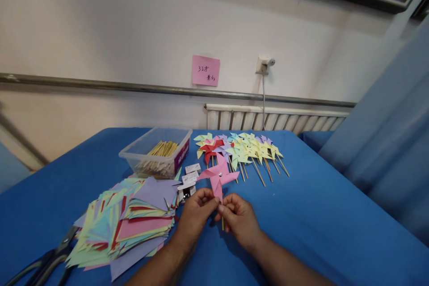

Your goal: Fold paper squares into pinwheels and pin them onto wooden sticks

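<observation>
A pink paper pinwheel (218, 177) with a silver pin at its centre stands upright on a thin wooden stick above the blue table (318, 214). My left hand (196, 214) pinches the pinwheel's lower blade from the left. From the right, my right hand (238, 217) is closed around the stick just under the paper. The two hands touch each other at the fingertips.
A heap of coloured paper squares (130, 223) lies at the left, with scissors (43, 263) at the near left edge. Behind stand a clear plastic box of wooden sticks (157, 152), small white pin boxes (189, 181) and a row of finished pinwheels (241, 147).
</observation>
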Motion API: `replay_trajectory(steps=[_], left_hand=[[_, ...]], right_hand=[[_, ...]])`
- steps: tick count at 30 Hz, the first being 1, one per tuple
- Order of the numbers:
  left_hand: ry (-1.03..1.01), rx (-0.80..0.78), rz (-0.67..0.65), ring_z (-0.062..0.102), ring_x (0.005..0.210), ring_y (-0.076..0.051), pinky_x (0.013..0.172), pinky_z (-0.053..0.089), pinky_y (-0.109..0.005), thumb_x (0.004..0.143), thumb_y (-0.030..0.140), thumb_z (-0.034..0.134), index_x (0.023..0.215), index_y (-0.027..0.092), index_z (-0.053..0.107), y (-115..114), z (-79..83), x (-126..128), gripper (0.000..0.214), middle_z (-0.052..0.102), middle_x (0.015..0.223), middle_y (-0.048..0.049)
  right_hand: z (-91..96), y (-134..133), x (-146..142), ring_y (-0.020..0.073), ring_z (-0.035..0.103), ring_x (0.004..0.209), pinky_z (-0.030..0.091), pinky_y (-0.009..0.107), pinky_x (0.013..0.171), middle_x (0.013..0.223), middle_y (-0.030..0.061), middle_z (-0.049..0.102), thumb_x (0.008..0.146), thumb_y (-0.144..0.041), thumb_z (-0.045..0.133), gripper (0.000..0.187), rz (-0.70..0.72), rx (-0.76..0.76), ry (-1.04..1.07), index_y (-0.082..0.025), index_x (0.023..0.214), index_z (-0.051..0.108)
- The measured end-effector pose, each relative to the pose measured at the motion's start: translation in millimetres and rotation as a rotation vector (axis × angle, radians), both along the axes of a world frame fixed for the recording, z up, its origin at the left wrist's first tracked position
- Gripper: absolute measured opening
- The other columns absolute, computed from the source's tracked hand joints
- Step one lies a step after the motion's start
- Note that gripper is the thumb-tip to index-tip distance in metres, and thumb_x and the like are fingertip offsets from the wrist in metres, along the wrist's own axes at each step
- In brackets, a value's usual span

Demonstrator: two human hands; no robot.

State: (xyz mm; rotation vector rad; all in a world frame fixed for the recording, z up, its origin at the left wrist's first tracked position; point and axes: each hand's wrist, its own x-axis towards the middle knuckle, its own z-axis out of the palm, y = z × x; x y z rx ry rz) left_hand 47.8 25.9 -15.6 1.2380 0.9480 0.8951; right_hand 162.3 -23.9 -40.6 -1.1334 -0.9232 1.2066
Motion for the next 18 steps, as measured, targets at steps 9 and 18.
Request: replay_trajectory(steps=[9,18], left_hand=[[0.012,-0.055,-0.072,0.060,0.068,-0.014,0.063,0.045,-0.024,0.068,0.037,0.069,0.083,0.016,0.063,6,0.2,-3,0.027,0.068,0.077,-0.0038],[0.185,-0.011,-0.157,0.058,0.065,-0.016,0.060,0.045,-0.025,0.060,0.046,0.070,0.073,0.017,0.064,16,-4.2,-2,0.032,0.067,0.071,-0.0033]], right_hand=[[10.4,12,16,0.0045,0.039,0.032,0.026,0.017,0.034,0.054,-0.0006,0.063,0.068,-0.047,0.066,0.034,-0.158,0.037,-0.018,-0.017,0.068,0.052],[19.5,26,124,0.0100,0.044,0.042,0.034,0.021,0.042,0.050,-0.0013,0.056,0.069,-0.048,0.060,0.036,-0.756,0.116,-0.358,-0.013,0.065,0.066]])
